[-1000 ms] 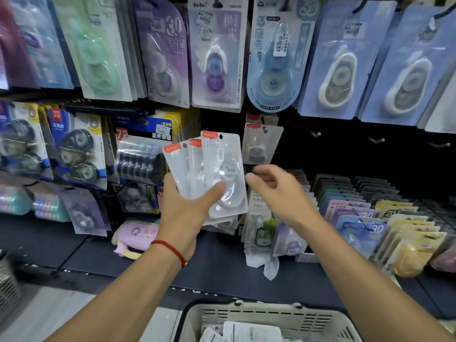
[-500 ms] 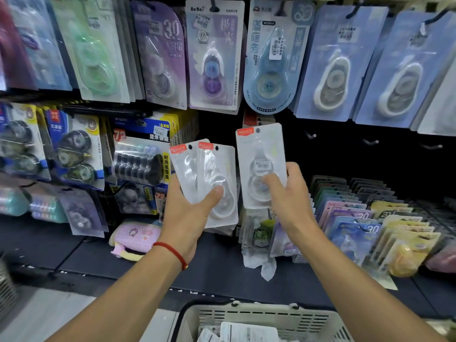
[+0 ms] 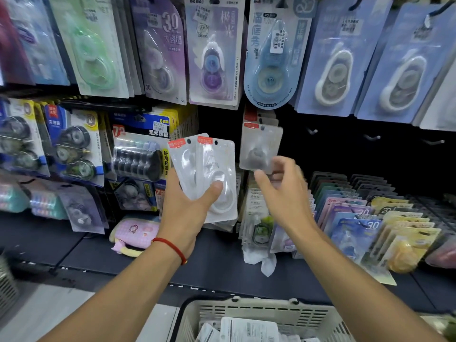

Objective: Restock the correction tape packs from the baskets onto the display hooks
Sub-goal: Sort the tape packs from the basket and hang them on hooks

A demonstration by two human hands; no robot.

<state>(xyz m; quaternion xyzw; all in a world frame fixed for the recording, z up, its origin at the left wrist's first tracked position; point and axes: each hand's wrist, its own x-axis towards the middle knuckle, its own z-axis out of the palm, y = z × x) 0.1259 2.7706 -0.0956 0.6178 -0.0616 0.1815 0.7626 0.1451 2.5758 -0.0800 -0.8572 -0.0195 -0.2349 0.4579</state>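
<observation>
Holding two clear correction tape packs (image 3: 212, 178) fanned upright in our left hand (image 3: 187, 213), we keep the thumb pressed across the front pack and the fingers curled behind. Our right hand (image 3: 283, 193) hangs just below a third clear pack (image 3: 260, 149), which hangs on a display hook (image 3: 262, 128) in the middle row of the black panel; the fingers are loosely spread and blurred, so they may brush its lower edge, but we see nothing gripped. To the right, bare hooks (image 3: 372, 137) stick out from the panel. Below our arms stands a beige basket (image 3: 259, 314) with more white packs (image 3: 249, 328) lying inside it.
</observation>
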